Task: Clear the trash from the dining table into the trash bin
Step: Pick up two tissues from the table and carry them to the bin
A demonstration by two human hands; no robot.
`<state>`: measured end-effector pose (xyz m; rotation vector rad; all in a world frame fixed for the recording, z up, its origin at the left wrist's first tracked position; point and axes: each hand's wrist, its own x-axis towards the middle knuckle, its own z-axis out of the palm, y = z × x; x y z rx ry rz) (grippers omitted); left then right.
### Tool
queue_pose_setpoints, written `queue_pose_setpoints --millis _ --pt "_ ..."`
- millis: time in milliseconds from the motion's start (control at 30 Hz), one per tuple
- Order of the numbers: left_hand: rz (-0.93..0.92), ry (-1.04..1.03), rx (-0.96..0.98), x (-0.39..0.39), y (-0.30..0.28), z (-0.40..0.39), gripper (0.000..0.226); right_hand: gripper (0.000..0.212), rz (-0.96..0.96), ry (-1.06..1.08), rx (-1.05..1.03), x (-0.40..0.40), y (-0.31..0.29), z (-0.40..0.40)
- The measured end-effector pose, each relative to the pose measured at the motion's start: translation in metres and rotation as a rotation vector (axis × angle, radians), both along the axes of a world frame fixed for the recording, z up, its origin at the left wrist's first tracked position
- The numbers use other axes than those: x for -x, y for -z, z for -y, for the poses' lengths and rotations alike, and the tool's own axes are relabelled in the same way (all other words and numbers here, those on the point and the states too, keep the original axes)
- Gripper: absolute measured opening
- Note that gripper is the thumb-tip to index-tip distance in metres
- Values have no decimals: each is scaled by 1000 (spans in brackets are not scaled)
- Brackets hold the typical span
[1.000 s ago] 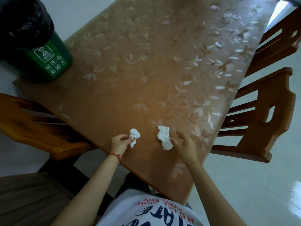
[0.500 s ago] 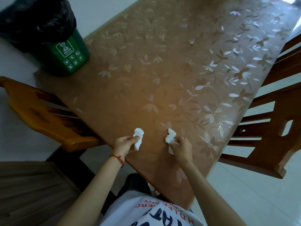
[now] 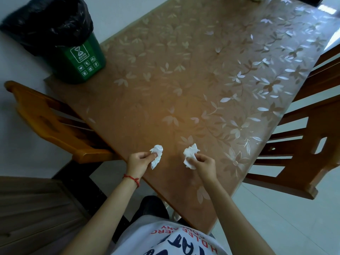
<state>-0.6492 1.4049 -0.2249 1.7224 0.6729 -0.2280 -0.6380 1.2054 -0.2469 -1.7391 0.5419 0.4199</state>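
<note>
My left hand point(image 3: 139, 160) pinches a crumpled white tissue point(image 3: 157, 156) over the near edge of the brown dining table point(image 3: 184, 80). Beside it, my right hand point(image 3: 205, 163) grips a second crumpled white tissue point(image 3: 189, 155) just above the tabletop. A green trash bin point(image 3: 81, 59) lined with a black bag point(image 3: 49, 24) stands at the table's far left corner, well away from both hands.
A wooden chair point(image 3: 55, 122) is tucked in on the left side of the table. Two more wooden chairs point(image 3: 309, 137) stand along the right side. The tabletop has a leaf-patterned cover. A dark cabinet point(image 3: 33, 214) sits at the lower left.
My right hand closed on the second tissue and lifted it off the table. My left hand kept its tissue. The view shifted, bringing the bin further into frame.
</note>
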Motion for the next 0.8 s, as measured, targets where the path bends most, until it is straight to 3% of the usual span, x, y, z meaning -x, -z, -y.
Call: queue_pose_setpoints --millis 400,800 --pt "126 -101 -198 56 -7 12 30 10 52 -73 -178 19 -31 3" --pt "141 -428 -233 139 -13 -12 35 15 -6 -338 -188 47 -43 -41"
